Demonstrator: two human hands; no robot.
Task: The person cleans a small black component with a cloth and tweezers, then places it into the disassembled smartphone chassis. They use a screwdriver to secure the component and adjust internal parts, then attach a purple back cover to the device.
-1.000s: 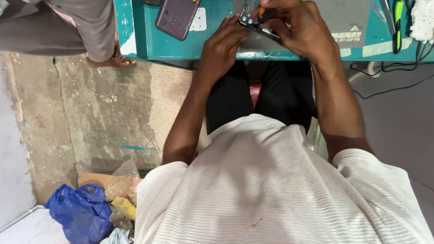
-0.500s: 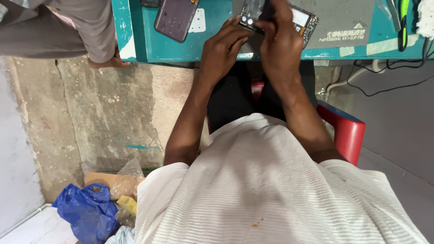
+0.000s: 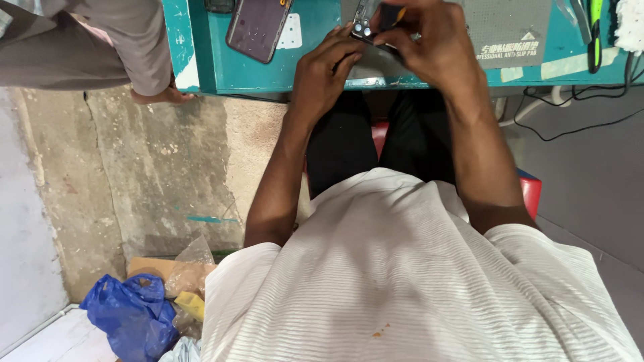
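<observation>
Left hand: your left hand rests at the near edge of the counter, its fingers curled closed around the lower side of the dark phone.
Right hand: your right hand comes over the top of that phone, fingers pinched tight on a small tool with an orange end at the phone's upper part.
Phone in hand: it sits between both hands, above the teal counter, its camera lenses showing as small pale circles; the rest is hidden by your fingers.
Grey mat: a rectangular grey mat lies on the counter just right of your hands, with a band of white print along its near edge and a small triangle mark.
Second phone: a purplish phone lies face down and tilted on the counter, left of your hands and apart from them.
White patch: a pale label-like patch lies just beside that phone.
Green tool: a green and black handle lies at the far right of the counter.
Cables: black cables hang off the counter's right edge.
Floor litter: a blue plastic bag, clear wrap and a piece of cardboard lie on the floor at lower left.
Other person: a grey sleeve and a hand lean on the counter's left corner, well apart from your hands.
</observation>
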